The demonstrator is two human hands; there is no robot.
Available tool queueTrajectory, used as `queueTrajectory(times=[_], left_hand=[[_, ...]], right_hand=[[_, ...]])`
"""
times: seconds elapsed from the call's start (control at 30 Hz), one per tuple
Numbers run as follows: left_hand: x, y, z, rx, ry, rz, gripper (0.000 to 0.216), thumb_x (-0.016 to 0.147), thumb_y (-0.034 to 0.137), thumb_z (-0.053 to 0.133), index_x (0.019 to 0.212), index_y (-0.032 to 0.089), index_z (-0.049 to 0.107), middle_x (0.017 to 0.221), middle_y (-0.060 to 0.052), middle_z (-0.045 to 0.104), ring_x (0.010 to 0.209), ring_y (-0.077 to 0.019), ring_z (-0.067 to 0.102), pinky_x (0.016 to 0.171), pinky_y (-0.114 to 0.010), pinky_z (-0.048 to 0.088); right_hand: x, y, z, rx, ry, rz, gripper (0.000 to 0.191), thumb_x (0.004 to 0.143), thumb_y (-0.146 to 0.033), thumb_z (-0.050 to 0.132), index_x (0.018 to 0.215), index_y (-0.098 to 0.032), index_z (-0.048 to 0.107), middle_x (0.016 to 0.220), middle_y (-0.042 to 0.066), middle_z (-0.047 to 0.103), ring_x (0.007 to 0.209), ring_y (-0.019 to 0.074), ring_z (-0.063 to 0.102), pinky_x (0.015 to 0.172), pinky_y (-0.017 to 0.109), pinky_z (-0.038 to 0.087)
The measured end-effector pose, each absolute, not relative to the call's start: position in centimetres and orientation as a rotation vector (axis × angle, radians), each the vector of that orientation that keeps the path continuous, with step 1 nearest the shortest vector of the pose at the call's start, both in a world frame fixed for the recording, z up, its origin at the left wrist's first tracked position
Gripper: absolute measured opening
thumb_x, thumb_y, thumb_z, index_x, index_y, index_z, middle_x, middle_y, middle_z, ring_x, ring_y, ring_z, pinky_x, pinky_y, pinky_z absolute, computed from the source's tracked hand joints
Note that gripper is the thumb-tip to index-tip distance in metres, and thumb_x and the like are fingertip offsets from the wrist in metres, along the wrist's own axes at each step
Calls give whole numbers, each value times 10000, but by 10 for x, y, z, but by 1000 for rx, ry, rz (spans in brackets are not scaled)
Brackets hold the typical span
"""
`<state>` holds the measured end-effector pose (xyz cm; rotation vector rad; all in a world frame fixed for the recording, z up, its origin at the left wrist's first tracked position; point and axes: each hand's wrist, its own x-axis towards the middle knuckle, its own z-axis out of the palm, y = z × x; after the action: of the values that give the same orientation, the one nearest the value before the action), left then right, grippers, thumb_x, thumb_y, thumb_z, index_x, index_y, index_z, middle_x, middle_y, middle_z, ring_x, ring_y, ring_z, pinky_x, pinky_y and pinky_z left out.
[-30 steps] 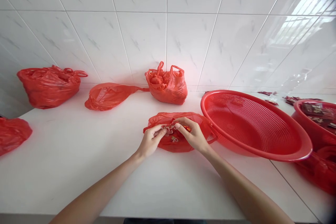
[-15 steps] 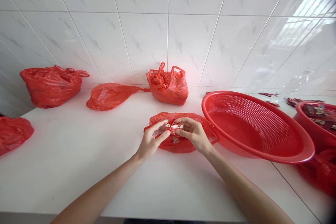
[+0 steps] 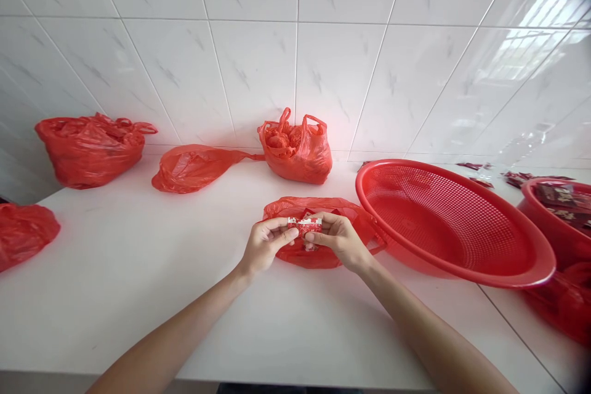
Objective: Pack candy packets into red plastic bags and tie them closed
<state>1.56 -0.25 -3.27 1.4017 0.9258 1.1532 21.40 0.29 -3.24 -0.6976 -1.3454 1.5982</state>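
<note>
Between my two hands is a small red-and-white patterned packet [image 3: 305, 226], held level by its ends. My left hand [image 3: 265, 243] pinches its left end between thumb and fingers. The right end is pinched by my right hand [image 3: 341, 240] in the same way. Directly beneath lies a spread red plastic bag [image 3: 323, 260] on the white table, with a few small items inside it. My fingers partly cover those items, so their kind is unclear.
To the right a large red perforated basket [image 3: 462, 258] leans at a tilt, near a red tub [image 3: 535, 203] of dark packets. Along the tiled wall sit a full red bag [image 3: 300, 160], a flattened red bag [image 3: 189, 172] and another full bag [image 3: 92, 157]. One more bag [image 3: 28, 234] lies far left.
The packet has turned slightly so more of its red patterned face shows. My fingers have shifted a little along it, while both hands stay over the bag.
</note>
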Motion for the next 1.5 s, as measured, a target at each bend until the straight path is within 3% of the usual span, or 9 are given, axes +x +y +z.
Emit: queueTrajectory(times=[0.23, 0.43, 0.6, 0.7, 0.83, 1.03, 1.13, 1.33, 1.5], left_hand=[[17, -2, -33, 1361, 875, 1105, 241, 880, 384, 684, 931, 160, 756, 827, -28, 700, 818, -161, 635, 837, -279, 502], [16, -1, -35, 1440, 975, 1087, 296, 887, 436, 660, 830, 154, 730, 744, -23, 687, 744, -153, 603, 752, -264, 479], [14, 1, -39, 1553, 984, 1107, 380, 917, 442, 617, 657, 164, 628, 626, 14, 566, 652, -122, 520, 682, -247, 440], [14, -1, -41, 1587, 985, 1053, 302, 932, 431, 593, 800, 175, 683, 686, 7, 617, 706, -139, 574, 726, -257, 473], [18, -4, -52, 1803, 1028, 956, 220, 905, 339, 625, 1042, 199, 726, 968, -41, 731, 914, -193, 665, 863, -305, 514], [22, -7, -64, 2126, 1213, 756, 261, 813, 283, 681, 1059, 216, 734, 836, -35, 685, 723, -189, 639, 671, -299, 510], [23, -8, -61, 2171, 1256, 751, 371, 752, 291, 730, 1116, 225, 716, 925, -54, 693, 776, -215, 646, 661, -305, 504], [24, -9, -62, 2109, 1171, 740, 127, 768, 250, 694, 879, 219, 748, 862, -53, 680, 708, -201, 634, 614, -302, 485], [22, -7, -61, 1961, 1139, 848, 200, 755, 217, 717, 952, 197, 741, 929, -63, 723, 850, -231, 665, 761, -341, 527]], right_hand=[[216, 5, -34, -689, -1325, 1604, 248, 771, -250, 811, 979, -165, 706, 889, 49, 744, 664, 142, 656, 706, 332, 540], [216, 4, -31, -712, -1330, 1578, 207, 831, -328, 759, 959, -173, 708, 878, 36, 723, 671, 138, 656, 703, 318, 542], [215, 3, -28, -792, -1359, 1549, 277, 897, -448, 659, 919, -176, 707, 825, 31, 700, 607, 135, 653, 658, 312, 554], [216, 3, -28, -839, -1376, 1452, 312, 880, -474, 666, 830, -168, 702, 805, 32, 687, 590, 133, 636, 627, 299, 545], [218, 7, -30, -943, -1293, 1306, 343, 849, -501, 684, 739, -179, 638, 708, -6, 619, 562, 125, 592, 607, 284, 516], [223, 14, -36, -1098, -1336, 1195, 378, 822, -546, 685, 744, -185, 603, 698, -16, 587, 625, 151, 609, 627, 287, 502], [223, 16, -41, -1119, -1404, 1154, 379, 838, -552, 660, 786, -177, 637, 726, 4, 620, 659, 158, 595, 629, 291, 482], [223, 17, -48, -1173, -1545, 954, 320, 900, -484, 605, 815, -182, 669, 755, 39, 670, 696, 184, 587, 627, 309, 443], [223, 13, -44, -1251, -1656, 589, 221, 914, -411, 605, 988, -227, 704, 995, 76, 726, 933, 254, 638, 821, 388, 475]])
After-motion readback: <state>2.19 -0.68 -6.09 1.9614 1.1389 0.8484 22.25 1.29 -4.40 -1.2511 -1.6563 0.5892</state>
